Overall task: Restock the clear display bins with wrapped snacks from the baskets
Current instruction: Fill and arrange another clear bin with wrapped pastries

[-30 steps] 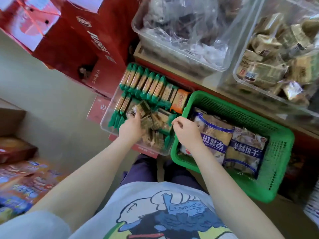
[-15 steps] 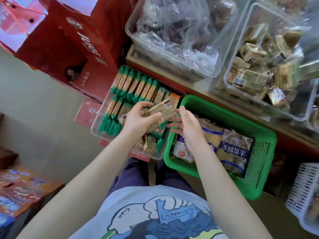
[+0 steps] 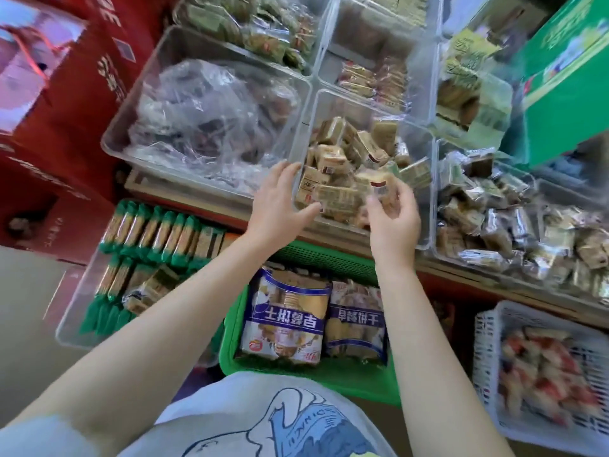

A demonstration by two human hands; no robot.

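Above the green basket [image 3: 329, 258], the right hand [image 3: 393, 219] pinches a wrapped snack [image 3: 375, 183] at the clear display bin [image 3: 425, 150] front, while the left hand [image 3: 280, 199], fingers straight, touches its left wall.

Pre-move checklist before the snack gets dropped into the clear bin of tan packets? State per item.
1. Snack in hand: ok. The right hand pinches a small tan wrapped snack at its fingertips.
2. Right bin: ok. The clear plastic display bin below it holds similar-looking tan wrapped packets.
3. Room in the bin: ok. The packets lie heaped at the near end, well under the rim.
4. Left hand: ok. Open, fingers on the bin's left front corner.
5. Snack past the front wall: cannot tell from one blurred view.
6. Resupply: ok. The long clear tray of green-ended packets sits below to the left, partly full.
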